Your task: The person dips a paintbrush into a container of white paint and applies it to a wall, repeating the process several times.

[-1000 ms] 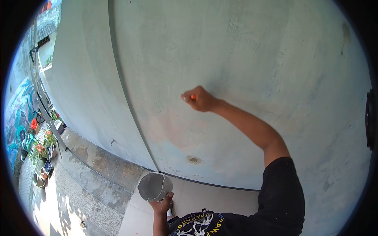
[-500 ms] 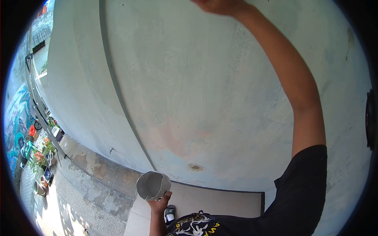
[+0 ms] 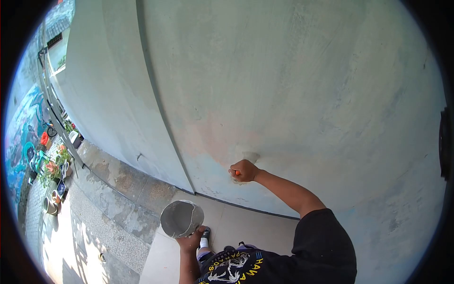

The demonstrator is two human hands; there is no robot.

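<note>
My right hand [image 3: 244,170] is closed around an orange-handled tool [image 3: 237,173] and presses it against the pale green wall [image 3: 302,85], low down, where a fresh grey smear [image 3: 250,156] shows just above the fist. The tool's blade is hidden by my hand. My left hand [image 3: 190,240] holds a round board loaded with grey plaster [image 3: 181,218] at waist height, above the tiled floor and away from the wall.
A vertical groove [image 3: 163,118] runs down the wall to the left of my right hand. Pale floor tiles [image 3: 236,222] lie at the wall's foot, with a stained concrete ledge [image 3: 118,180] to the left. Potted plants [image 3: 49,168] and a railing [image 3: 52,109] are far left.
My right hand swung from mid-wall up past the top of the view, then came down to the low spot on the wall. The left hand and plaster board barely moved.
</note>
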